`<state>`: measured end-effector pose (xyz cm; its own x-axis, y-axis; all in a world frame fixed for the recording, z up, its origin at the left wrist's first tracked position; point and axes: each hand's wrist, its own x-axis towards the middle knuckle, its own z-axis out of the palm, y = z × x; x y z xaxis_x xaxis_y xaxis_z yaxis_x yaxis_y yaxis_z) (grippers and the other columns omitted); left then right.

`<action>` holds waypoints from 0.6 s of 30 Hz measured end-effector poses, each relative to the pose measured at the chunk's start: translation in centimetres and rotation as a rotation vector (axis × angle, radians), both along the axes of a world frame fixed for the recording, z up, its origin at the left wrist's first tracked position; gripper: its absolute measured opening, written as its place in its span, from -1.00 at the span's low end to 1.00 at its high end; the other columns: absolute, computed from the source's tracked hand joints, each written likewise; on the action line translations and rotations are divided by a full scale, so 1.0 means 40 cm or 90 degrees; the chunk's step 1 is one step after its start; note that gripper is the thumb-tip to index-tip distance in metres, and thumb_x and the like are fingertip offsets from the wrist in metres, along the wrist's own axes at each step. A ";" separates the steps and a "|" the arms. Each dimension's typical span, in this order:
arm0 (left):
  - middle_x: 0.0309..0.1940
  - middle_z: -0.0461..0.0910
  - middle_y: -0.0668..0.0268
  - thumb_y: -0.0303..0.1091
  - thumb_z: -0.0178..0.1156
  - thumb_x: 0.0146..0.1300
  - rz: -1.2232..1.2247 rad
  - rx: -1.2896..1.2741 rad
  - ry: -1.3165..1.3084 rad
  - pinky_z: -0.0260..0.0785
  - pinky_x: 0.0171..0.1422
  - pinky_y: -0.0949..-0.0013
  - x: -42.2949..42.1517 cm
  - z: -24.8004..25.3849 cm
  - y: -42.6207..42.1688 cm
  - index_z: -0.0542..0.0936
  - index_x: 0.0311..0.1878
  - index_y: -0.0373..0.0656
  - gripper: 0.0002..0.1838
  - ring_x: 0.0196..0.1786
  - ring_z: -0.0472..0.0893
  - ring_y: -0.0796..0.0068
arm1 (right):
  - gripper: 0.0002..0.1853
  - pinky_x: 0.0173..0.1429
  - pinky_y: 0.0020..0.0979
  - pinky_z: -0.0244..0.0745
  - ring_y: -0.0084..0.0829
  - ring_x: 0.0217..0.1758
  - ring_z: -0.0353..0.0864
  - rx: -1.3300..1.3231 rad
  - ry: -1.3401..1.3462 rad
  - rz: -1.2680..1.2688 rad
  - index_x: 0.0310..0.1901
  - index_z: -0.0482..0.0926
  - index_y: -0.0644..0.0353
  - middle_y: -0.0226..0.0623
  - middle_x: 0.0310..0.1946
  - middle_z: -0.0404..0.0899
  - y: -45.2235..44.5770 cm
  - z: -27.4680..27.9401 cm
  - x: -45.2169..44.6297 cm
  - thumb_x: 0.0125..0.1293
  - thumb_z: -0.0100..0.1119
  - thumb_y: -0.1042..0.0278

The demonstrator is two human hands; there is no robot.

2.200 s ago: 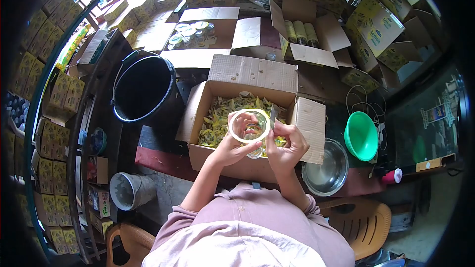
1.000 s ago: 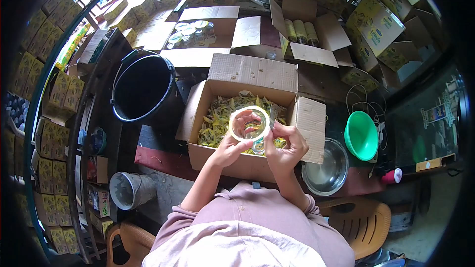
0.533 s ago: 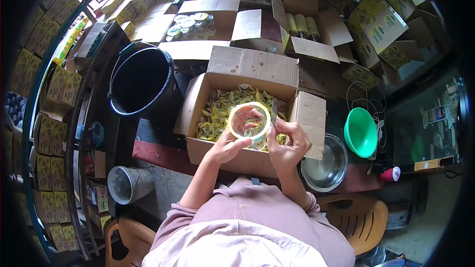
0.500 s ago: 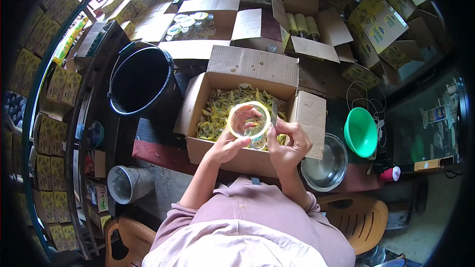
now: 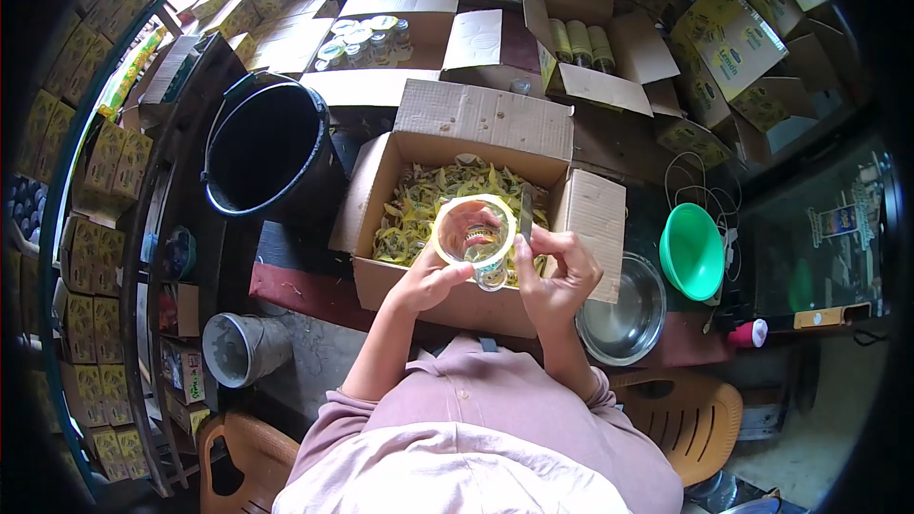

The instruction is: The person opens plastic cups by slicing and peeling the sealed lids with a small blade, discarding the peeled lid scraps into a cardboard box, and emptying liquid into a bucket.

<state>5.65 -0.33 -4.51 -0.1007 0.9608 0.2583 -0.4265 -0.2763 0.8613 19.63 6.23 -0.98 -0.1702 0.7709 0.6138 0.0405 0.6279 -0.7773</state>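
My left hand (image 5: 428, 278) is wrapped round a clear jar or cup (image 5: 473, 231) with a pale yellow rim, whose round opening faces me. Between the thumb and fingers of my right hand (image 5: 557, 271) is a thin, flat blade-like tool (image 5: 526, 213), upright beside the right edge of the rim. A small glass piece shows just below the rim; its link to the jar is unclear. Both hands are over the front part of an open cardboard box (image 5: 483, 116), which holds many small yellow-green wrapped packets (image 5: 405, 219).
A black bucket (image 5: 267, 148) stands left of the box, a grey bucket (image 5: 246, 349) lower left. To the right are a metal bowl (image 5: 624, 314) and a green bowl (image 5: 692, 250). Behind are open boxes with jars (image 5: 362, 41) and yellow-labelled containers (image 5: 583, 46).
The view has shifted slightly, so the table and box appear a little higher. My hands keep nearly the same hold on the jar and the thin tool; the jar's tilt varies slightly.
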 end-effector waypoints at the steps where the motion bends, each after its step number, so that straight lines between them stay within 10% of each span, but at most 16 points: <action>1: 0.14 0.24 0.20 -0.23 0.25 0.03 -0.003 -0.001 0.001 0.04 0.31 0.23 -0.002 0.000 0.002 0.08 0.29 -0.17 -0.21 0.26 0.21 0.38 | -0.82 -0.44 -0.57 0.42 -0.54 -0.54 0.56 0.010 -0.002 0.003 -0.43 0.57 0.30 -0.29 -0.58 0.54 0.000 0.000 0.001 -0.14 0.26 0.70; 18: 0.12 0.30 0.15 0.00 0.27 -0.05 -0.065 -0.020 -0.221 0.23 0.22 0.19 -0.001 -0.019 0.025 0.11 0.28 -0.08 -0.14 0.15 0.36 0.24 | -0.84 -0.43 -0.60 0.40 -0.60 -0.55 0.52 -0.019 -0.002 -0.006 -0.41 0.58 0.31 -0.33 -0.59 0.52 0.010 0.017 -0.002 -0.11 0.24 0.69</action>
